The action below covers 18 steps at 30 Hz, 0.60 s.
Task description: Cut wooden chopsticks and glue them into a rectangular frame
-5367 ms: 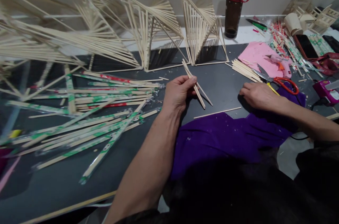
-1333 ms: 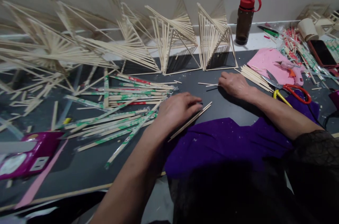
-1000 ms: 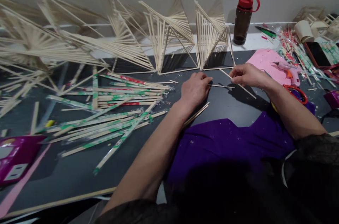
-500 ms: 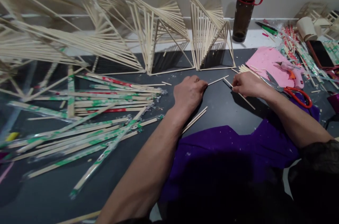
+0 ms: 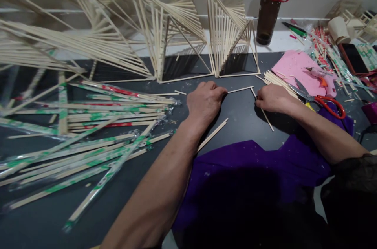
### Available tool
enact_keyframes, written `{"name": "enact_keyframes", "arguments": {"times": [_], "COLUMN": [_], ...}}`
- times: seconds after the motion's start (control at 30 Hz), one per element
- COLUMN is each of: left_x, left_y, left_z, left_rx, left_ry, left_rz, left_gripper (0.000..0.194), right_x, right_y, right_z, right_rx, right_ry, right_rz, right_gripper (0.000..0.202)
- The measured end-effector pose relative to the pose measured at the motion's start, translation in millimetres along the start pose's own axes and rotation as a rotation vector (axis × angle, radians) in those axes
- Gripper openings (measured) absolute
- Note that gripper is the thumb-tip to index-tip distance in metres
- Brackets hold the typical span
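My left hand (image 5: 205,100) is closed, its fingertips pinching one end of a thin wooden chopstick (image 5: 240,89) on the dark table. My right hand (image 5: 272,97) pinches a second chopstick (image 5: 267,118), which slants toward me. At their far ends the two chopsticks meet, or nearly so, in a corner; any contact is too small to make out. Nearer to me, a pair of loose chopsticks (image 5: 212,135) lies beside my left forearm. A bundle of bare chopsticks (image 5: 279,81) rests just behind my right hand.
Wrapped chopsticks (image 5: 97,149) spread over the left side. Along the wall stand twisted stick frames (image 5: 231,33) and a red-lidded bottle (image 5: 268,13). Scissors (image 5: 330,105), a glue gun (image 5: 324,80) on pink cloth (image 5: 290,64) and a phone (image 5: 353,58) lie right. Purple cloth (image 5: 229,158) covers the near edge.
My right hand has turned its chopstick steeper and brought its far end to the tip of the left chopstick. The left chopstick lies flatter. The view has shifted slightly right.
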<state>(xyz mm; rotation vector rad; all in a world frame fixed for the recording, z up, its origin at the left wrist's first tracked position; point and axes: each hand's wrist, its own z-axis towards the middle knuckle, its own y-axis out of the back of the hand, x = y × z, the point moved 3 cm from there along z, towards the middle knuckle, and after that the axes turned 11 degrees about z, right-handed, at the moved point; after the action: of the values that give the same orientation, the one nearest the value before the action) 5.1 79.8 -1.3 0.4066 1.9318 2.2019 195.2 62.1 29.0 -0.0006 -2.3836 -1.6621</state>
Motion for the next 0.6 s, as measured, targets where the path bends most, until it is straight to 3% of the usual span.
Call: {"name": "enact_keyframes", "arguments": {"times": [0.6], "left_x": [-0.2], "left_y": [0.2], "left_z": [-0.6], "left_rx": [-0.016], "left_ry": [0.010], "left_rz": [-0.003], "left_gripper": [0.036], "right_x": [-0.5], "right_y": [-2.7], "right_z": [2.6], "right_rx": [0.066], "right_ry": [0.022], "right_rz": [-0.029], "right_gripper": [0.036]}}
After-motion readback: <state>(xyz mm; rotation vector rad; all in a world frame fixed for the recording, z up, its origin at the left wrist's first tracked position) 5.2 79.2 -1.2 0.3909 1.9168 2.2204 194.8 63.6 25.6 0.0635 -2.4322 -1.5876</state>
